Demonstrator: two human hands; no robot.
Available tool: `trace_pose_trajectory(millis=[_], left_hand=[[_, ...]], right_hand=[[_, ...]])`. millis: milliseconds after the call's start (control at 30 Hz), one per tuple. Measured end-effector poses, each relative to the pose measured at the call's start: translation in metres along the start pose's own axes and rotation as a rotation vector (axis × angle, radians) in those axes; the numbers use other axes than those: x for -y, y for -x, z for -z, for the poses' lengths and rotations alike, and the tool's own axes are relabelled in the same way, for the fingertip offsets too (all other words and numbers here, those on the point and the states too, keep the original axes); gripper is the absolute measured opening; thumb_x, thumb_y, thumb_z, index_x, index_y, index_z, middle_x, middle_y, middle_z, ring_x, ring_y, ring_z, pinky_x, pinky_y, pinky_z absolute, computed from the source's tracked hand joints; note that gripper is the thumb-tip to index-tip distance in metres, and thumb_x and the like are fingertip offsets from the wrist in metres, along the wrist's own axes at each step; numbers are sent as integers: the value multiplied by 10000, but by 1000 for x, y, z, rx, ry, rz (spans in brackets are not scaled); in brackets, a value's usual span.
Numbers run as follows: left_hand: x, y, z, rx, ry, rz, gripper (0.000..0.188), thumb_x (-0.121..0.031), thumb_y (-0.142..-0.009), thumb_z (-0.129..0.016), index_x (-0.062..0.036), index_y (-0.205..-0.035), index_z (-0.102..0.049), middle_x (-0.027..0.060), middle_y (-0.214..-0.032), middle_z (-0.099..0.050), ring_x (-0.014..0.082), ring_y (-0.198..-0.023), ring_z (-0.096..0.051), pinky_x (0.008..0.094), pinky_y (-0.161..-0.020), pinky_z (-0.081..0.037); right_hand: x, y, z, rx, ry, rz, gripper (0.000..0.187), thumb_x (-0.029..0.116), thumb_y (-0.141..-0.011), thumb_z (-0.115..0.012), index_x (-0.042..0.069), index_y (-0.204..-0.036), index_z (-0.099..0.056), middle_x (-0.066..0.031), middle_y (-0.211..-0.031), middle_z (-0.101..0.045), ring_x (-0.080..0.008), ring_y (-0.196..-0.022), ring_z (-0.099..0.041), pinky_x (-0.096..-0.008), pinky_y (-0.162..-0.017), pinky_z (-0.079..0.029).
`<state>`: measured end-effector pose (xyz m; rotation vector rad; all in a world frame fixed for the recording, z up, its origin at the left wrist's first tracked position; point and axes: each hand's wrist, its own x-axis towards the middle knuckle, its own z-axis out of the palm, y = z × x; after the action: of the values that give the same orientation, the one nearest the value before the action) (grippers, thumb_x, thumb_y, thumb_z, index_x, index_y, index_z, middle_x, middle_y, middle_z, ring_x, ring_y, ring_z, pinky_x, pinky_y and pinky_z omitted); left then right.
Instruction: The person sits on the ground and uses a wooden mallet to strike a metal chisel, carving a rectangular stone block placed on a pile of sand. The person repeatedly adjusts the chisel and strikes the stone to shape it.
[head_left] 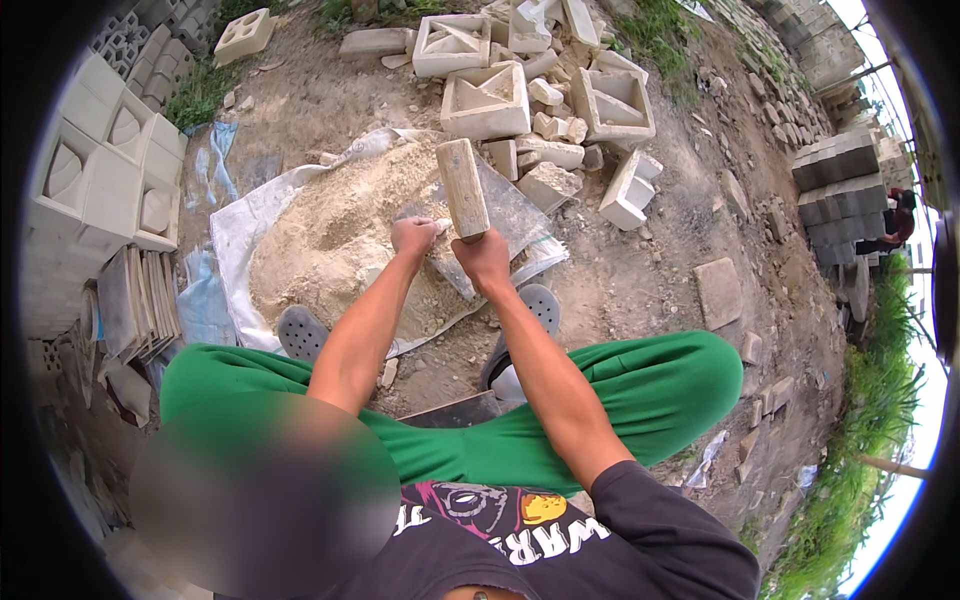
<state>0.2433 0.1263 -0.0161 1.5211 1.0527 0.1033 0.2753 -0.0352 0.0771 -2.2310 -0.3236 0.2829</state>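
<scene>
My right hand [482, 260] is wrapped round the lower end of a thick wooden mallet [461, 185], which stands up over a flat grey slab [508, 215]. Just left of it, my left hand [413, 237] is closed, with a small pale chunk [442, 226] showing at its fingertips above the slab's left part. A mound of tan, crumbly rubble [325, 235] lies beside the slab. Both rest on a spread white sack [233, 225] between and beyond my feet. The mallet's grip is hidden by my right hand.
Broken cream-coloured blocks [485, 100] are heaped beyond the sack. Pale moulded blocks [105, 150] and thin leaning boards [135, 300] stand at the left. Grey blocks [840, 185] are stacked far right, near another person [898, 222]. A flat stone [719, 292] lies on the dirt.
</scene>
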Motion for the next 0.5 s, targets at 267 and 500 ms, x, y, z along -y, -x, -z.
trace_pose_trajectory(millis=[267,500], left_hand=[[7,-8,-9,-77,-72,21,171,-66,-765,-788,-18,-930,-788,39,-766,-727,107,-601,-596,276,-554,-467],[6,-11,-6,-14,0,96,162,-135,-715,-829,-100,-873,-812,56,-786,-753,171,-654,-679,318,-636,-531]], right_hand=[[-16,-22,9,134,-90,-125,290,244,-738,-747,-27,-834,-712,-129,-672,-703,-227,-563,-686,-366,-554,-531],[6,-10,7,89,30,-72,376,228,-715,-735,4,-1015,-700,-240,-907,-718,-399,-877,-707,-436,-730,-550]])
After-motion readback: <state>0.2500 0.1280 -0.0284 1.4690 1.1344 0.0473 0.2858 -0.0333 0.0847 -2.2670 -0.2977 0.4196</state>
